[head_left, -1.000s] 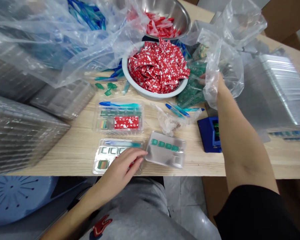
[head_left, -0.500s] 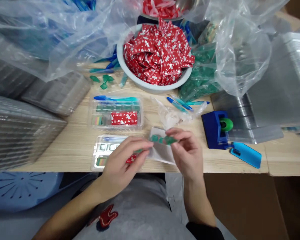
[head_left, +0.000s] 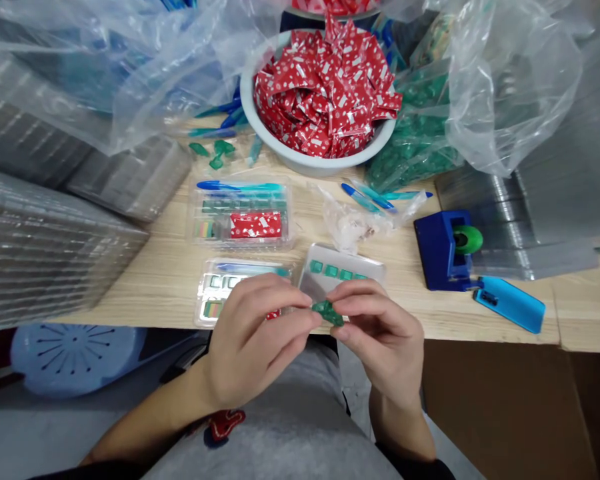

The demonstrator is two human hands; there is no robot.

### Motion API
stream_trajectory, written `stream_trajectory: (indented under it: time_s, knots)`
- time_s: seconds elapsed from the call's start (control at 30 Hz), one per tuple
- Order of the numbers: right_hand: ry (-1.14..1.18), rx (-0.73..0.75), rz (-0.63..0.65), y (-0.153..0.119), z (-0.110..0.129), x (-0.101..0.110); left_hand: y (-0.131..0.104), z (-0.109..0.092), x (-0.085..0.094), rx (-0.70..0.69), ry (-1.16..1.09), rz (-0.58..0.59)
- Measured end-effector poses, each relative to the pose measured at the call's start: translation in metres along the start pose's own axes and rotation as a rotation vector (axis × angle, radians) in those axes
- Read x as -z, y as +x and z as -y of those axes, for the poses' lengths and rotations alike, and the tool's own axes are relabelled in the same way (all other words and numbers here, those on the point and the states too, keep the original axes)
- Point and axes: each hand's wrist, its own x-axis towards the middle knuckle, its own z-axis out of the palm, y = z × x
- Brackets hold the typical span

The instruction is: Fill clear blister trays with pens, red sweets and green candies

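My left hand (head_left: 263, 337) and my right hand (head_left: 387, 340) meet at the table's front edge, both pinching a small crinkled green piece (head_left: 329, 312) between thumb and fingers. Behind it lies a shallow silvery tray (head_left: 310, 285) with a row of green squares (head_left: 331, 271) along its far side; the fingers hide its near part. Partly under my left hand is a clear compartment tray (head_left: 203, 293) with a pen and a striped block (head_left: 213, 309) in it. A second clear tray (head_left: 193, 233) farther back holds a blue pen, green squares and a red patterned packet (head_left: 255, 225).
A white bowl (head_left: 305, 162) heaped with red patterned packets stands at the back. Right of it are a bag of green pieces (head_left: 415, 143), loose pens (head_left: 363, 198) and a blue tape dispenser (head_left: 437, 257). Stacked clear trays (head_left: 50, 247) fill the left.
Both hands have come together on the green piece and moved nearer the table's front edge. The silvery tray's row of green squares now shows more fully. The camera view has shifted slightly.
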Motion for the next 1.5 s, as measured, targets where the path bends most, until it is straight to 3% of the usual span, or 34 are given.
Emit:
stream_trajectory:
  time_s: [0.17, 0.37, 0.77, 0.9, 1.0, 1.17, 1.33, 1.5]
  knots:
    - [-0.111, 0.12, -0.029, -0.004, 0.003, -0.003, 0.0, -0.003, 0.002, 0.012, -0.068, 0.027]
    - [-0.059, 0.11, 0.022, -0.006, 0.003, -0.003, -0.002, -0.004, 0.004, 0.0, -0.08, 0.008]
    - [-0.213, 0.243, -0.021, -0.004, 0.003, -0.009, 0.002, 0.002, 0.012, 0.099, -0.198, 0.132]
    - [-0.32, 0.324, -0.042, -0.003, 0.001, -0.009, 0.0, 0.001, 0.012, 0.197, -0.248, 0.189]
    - [-0.457, 0.377, -0.002, -0.004, -0.001, -0.007, -0.004, 0.002, 0.009, 0.361, -0.39, 0.21]
    - [-0.681, 0.416, 0.021, -0.007, -0.007, -0.008, -0.01, 0.009, -0.002, 0.651, -0.87, 0.244]
    - [-0.651, 0.461, 0.118, -0.004, -0.011, -0.007, -0.01, 0.011, -0.005, 0.634, -0.962, 0.195]
    - [-0.507, 0.426, 0.189, -0.003, -0.003, -0.007, -0.008, 0.018, 0.006, 0.561, -1.092, 0.355]
